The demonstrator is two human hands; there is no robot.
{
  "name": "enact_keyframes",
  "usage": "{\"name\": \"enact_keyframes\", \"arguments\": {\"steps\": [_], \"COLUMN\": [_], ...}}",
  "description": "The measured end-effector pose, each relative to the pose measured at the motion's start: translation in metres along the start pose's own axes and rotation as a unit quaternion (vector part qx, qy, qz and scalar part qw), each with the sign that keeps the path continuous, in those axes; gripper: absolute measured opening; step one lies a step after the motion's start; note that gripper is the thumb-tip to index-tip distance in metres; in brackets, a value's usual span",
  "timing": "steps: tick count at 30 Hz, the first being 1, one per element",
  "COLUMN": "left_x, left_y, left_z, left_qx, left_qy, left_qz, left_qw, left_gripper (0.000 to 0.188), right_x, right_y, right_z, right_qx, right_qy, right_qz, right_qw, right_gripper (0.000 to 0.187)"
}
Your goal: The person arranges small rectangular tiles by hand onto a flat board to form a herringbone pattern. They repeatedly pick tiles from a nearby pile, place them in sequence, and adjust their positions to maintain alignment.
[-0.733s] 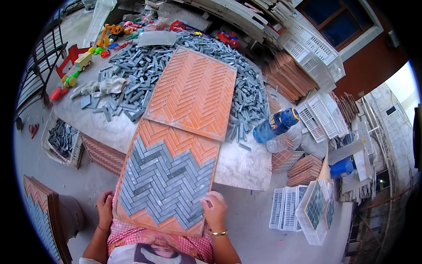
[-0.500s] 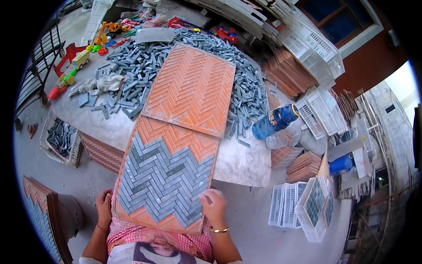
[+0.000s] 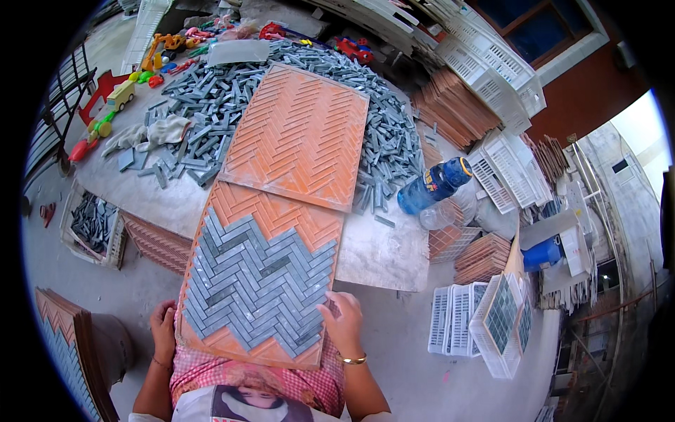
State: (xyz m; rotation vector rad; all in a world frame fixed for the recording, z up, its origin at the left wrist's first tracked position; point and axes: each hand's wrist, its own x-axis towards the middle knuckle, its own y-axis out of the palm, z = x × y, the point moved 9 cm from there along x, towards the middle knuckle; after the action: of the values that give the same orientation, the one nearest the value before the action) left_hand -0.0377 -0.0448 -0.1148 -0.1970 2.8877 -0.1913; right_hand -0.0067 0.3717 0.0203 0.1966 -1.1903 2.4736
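An orange herringbone mould board (image 3: 323, 221) leans over my lap, its lower part filled with grey-blue strip tiles (image 3: 260, 281) in zigzag rows. Its upper grooves are bare. At the board's right edge is my right hand (image 3: 343, 320), fingers loosely bent and apart, with no tile visible in it. My left hand (image 3: 163, 327) is beside the lower left edge, fingers curled; whatever they hold, if anything, is hidden. A second orange mould board (image 3: 295, 133) with bare grooves overlaps the first one's far end and lies against the heap of loose strip tiles (image 3: 390, 133).
White gloves (image 3: 165, 131) and plastic toys (image 3: 121, 96) lie on the table's left (image 3: 383, 260). A blue bottle (image 3: 432, 186) stands right of the boards. Crates hold loose tiles (image 3: 95, 221) at left and tile sheets (image 3: 503, 316) at right. Stacked boards (image 3: 77, 337) stand lower left.
My right hand has shifted from the tiles' lower right corner to just off the board's edge, its fingers loosening. My left hand stays beside the board. The whole view has shifted slightly.
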Motion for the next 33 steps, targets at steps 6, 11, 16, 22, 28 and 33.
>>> {"name": "enact_keyframes", "arguments": {"steps": [6,11,16,22,28,33], "left_x": [-0.001,0.000,0.001,-0.002,0.001,-0.003], "left_y": [0.000,-0.002,0.000,-0.003,-0.004,0.000], "left_z": [-0.010,0.005,0.008,0.006,0.016,0.015], "left_qx": [0.031,-0.009,-0.006,-0.040,0.001,-0.068], "left_qy": [0.013,-0.018,-0.035,-0.027,-0.002,-0.043], "left_qz": [-0.002,-0.019,-0.008,-0.036,-0.020,-0.029], "left_qw": [0.999,1.000,0.999,0.998,1.000,0.996], "left_gripper": [0.020,0.021,0.023,0.021,0.021,0.021], "right_x": [-0.026,-0.023,0.003,-0.006,-0.006,0.002], "right_y": [0.014,0.019,0.042,0.091,0.108,0.110], "right_z": [-0.027,-0.014,0.047,0.061,0.086,0.092], "right_qx": [-0.003,-0.053,-0.205,-0.215,-0.182,-0.153], "right_qy": [0.053,0.038,-0.098,-0.136,-0.198,-0.199], "right_qz": [-0.008,0.013,0.152,0.255,0.270,0.276], "right_qw": [0.999,0.998,0.962,0.933,0.925,0.928], "right_gripper": [0.066,0.080,0.084,0.089,0.091,0.094]}}
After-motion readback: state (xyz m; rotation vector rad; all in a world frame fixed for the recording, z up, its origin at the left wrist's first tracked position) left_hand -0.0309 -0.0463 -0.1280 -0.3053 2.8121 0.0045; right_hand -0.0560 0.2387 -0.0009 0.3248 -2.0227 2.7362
